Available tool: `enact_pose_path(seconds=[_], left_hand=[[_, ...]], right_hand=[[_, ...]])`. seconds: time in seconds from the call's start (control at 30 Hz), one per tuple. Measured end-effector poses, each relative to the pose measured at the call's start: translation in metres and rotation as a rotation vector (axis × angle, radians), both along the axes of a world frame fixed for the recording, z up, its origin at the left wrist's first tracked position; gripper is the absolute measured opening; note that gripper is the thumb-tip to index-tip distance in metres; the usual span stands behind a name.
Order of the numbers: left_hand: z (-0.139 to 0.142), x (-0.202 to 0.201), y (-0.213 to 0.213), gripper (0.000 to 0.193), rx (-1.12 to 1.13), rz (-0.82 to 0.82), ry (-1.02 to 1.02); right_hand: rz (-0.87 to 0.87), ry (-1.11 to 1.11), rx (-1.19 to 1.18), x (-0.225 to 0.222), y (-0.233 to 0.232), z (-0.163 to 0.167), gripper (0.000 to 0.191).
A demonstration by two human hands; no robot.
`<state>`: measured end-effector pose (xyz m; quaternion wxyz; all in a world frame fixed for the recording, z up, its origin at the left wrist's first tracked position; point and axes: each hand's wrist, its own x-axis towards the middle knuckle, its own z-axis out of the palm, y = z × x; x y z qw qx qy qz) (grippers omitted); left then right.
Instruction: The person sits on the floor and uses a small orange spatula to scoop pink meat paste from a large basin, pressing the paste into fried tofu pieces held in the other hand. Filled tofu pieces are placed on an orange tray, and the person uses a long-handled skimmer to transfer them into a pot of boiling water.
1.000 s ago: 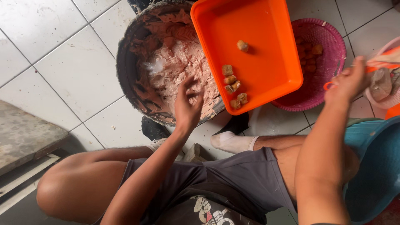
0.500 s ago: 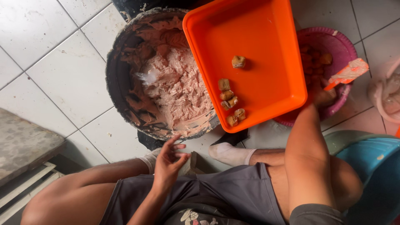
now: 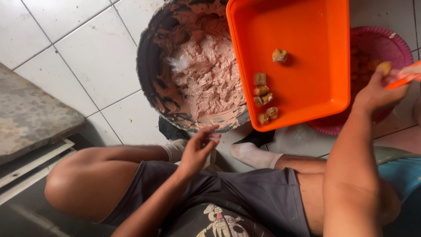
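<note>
The person is sitting low on a white tiled floor (image 3: 87, 57), knees spread, looking down at the work. The right hand (image 3: 377, 92) is reaching out over a round pink basket (image 3: 381, 44), its grip closing narrowly around a small golden-brown fried piece (image 3: 384, 67) pinched at the fingertips; an orange strip-like object (image 3: 405, 79) is lying just beside that hand, and whether the hand is touching it is not clear. The left hand (image 3: 197, 149) is hovering near the lap, just below the rim of the mixing bowl, fingers loosely curled with a smear of pale paste on the tips; its grip is holding nothing solid that can be made out.

One large dark round bowl (image 3: 151, 83) is standing on the floor, filled with pink paste (image 3: 206, 74). One orange rectangular tray (image 3: 315, 39) is overlapping the bowl's right edge and covering the left part of the basket, standing between the two. Six brown fried pieces are lying in the tray: one apart near the middle (image 3: 279, 55), and five clustered along the lower left wall (image 3: 262, 90). More browned pieces are sitting in the basket, too blurred to count.

Two feet in white socks (image 3: 252, 154) are resting under the bowl and tray. A grey stone slab (image 3: 30, 114) is lying at the left, well apart from the hands. A blue container (image 3: 405, 175) is showing at the lower right, partly hidden by the right arm.
</note>
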<state>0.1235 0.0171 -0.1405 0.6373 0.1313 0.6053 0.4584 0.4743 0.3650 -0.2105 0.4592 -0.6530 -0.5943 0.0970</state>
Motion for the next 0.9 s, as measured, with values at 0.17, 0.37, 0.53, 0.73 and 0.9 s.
enact_pose_path(seconds=[0.17, 0.37, 0.53, 0.73, 0.9], left_hand=[[0.038, -0.047, 0.018, 0.044, 0.233, 0.146, -0.044], [0.101, -0.09, 0.018, 0.056, 0.394, -0.21, 0.088], [0.099, -0.082, 0.009, 0.049, 0.4, -0.233, -0.197], [0.098, -0.12, -0.022, 0.021, 0.274, 0.031, 0.467], [0.119, -0.146, -0.034, 0.011, 0.465, 0.3, 0.478]], right_hand=[[0.44, 0.37, -0.076, -0.042, -0.014, 0.07, 0.025], [0.831, 0.756, -0.78, -0.166, -0.143, 0.168, 0.027], [1.134, 0.723, -0.874, -0.255, -0.221, 0.178, 0.025], [0.907, 0.568, -1.071, -0.29, -0.235, 0.128, 0.038], [1.013, -0.11, -0.865, -0.293, -0.241, 0.07, 0.037]])
